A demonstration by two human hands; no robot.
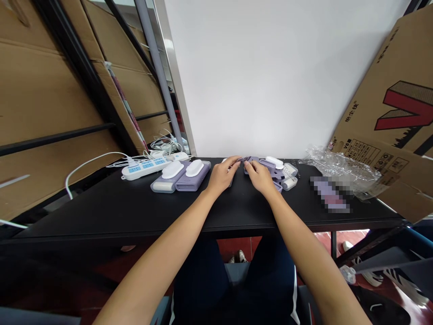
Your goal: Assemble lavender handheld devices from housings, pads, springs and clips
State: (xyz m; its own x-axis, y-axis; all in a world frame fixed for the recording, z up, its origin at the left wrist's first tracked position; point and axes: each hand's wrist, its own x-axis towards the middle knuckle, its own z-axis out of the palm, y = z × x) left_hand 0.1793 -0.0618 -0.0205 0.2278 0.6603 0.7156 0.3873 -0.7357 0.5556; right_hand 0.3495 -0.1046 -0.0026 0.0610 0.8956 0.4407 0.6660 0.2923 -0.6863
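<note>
My left hand (222, 175) and my right hand (260, 176) meet near the back of the black table, fingertips pinched around a small dark purple piece (244, 159). Its exact kind is too small to make out. Under my left hand's fingers a light-coloured object is mostly hidden. Just right of my right hand lies a pile of purple plastic parts (269, 165), with a white oval piece (274, 162) and translucent cylindrical parts (289, 182). To the left of my left hand, two purple box-shaped devices (191, 182) sit side by side, each topped by a white oval piece (172, 169).
A white power strip (145, 168) with tangled cables stands at the back left of the black table (135, 212). Clear plastic wrapping (345, 167) and a blurred-out flat item (329, 194) lie at right. Cardboard boxes (382, 113) flank the table; a white panel (270, 76) rises behind.
</note>
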